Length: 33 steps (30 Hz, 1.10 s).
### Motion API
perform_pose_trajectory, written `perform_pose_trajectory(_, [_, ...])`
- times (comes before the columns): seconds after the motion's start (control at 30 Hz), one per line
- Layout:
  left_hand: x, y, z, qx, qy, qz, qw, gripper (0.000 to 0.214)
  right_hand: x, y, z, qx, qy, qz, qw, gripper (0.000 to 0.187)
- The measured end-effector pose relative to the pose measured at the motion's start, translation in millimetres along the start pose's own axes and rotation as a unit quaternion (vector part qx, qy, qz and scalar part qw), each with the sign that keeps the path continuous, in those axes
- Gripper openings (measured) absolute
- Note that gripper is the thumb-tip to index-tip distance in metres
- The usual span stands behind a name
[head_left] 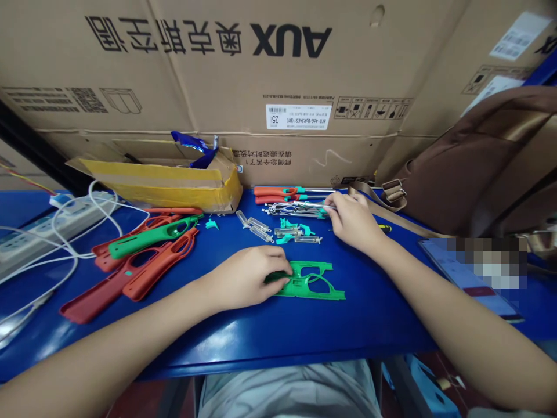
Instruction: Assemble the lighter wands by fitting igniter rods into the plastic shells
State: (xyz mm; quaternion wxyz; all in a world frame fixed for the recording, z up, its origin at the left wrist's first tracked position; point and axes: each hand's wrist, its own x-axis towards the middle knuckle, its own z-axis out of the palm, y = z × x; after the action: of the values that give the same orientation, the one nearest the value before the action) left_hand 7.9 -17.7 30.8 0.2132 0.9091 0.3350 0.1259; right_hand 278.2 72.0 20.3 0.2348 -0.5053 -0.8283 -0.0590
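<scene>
My left hand lies curled over the left end of a green plastic handle shell flat on the blue table, fingers closed on it. My right hand reaches farther back, its fingers pinched on a thin metal part at the edge of a pile of small clear and teal pieces. Red and green assembled tools lie just behind that pile.
Several red shells and one green shell lie at the left. A yellow-taped open carton, a white power strip with cables, large cardboard boxes behind, a brown bag and a phone at the right.
</scene>
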Motion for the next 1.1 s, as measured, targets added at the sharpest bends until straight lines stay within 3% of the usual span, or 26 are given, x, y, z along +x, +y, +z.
perform_pose_trajectory(0.17, [1.2, -2.6, 3.4, 0.072, 0.014, 0.007, 0.997, 0.024, 0.5, 5.5, -11.0, 0.042, 0.003, 0.042, 0.998, 0.014])
perform_pose_trajectory(0.37, [2.4, -6.8, 3.2, 0.113, 0.029, -0.011, 0.993, 0.029, 1.2, 13.5, -24.6, 0.063, -0.039, 0.065, 0.995, 0.017])
perform_pose_trajectory(0.47, [3.2, -10.0, 2.3, 0.093, 0.045, -0.014, 0.995, 0.028, 1.4, 16.6, -27.4, 0.063, -0.09, 0.048, 0.993, 0.013])
perform_pose_trajectory(0.6, [12.4, -14.9, 0.6, 0.047, 0.114, -0.004, 0.992, 0.023, 2.6, 23.3, -27.5, 0.064, -0.149, 0.001, 0.987, 0.011])
perform_pose_trajectory(0.73, [35.0, -20.4, -4.7, 0.096, 0.133, -0.001, 0.986, 0.025, 4.0, 41.8, -26.0, 0.042, -0.147, -0.011, 0.988, 0.021])
perform_pose_trajectory(0.93, [85.0, -32.3, -8.2, 0.142, 0.117, -0.017, 0.983, 0.031, 0.8, 69.9, -19.9, 0.016, -0.192, 0.008, 0.981, 0.014])
perform_pose_trajectory(1.1, [117.4, -39.6, 0.1, 0.113, 0.107, -0.019, 0.988, 0.03, 0.2, 70.9, -15.4, 0.011, -0.186, 0.01, 0.982, 0.003])
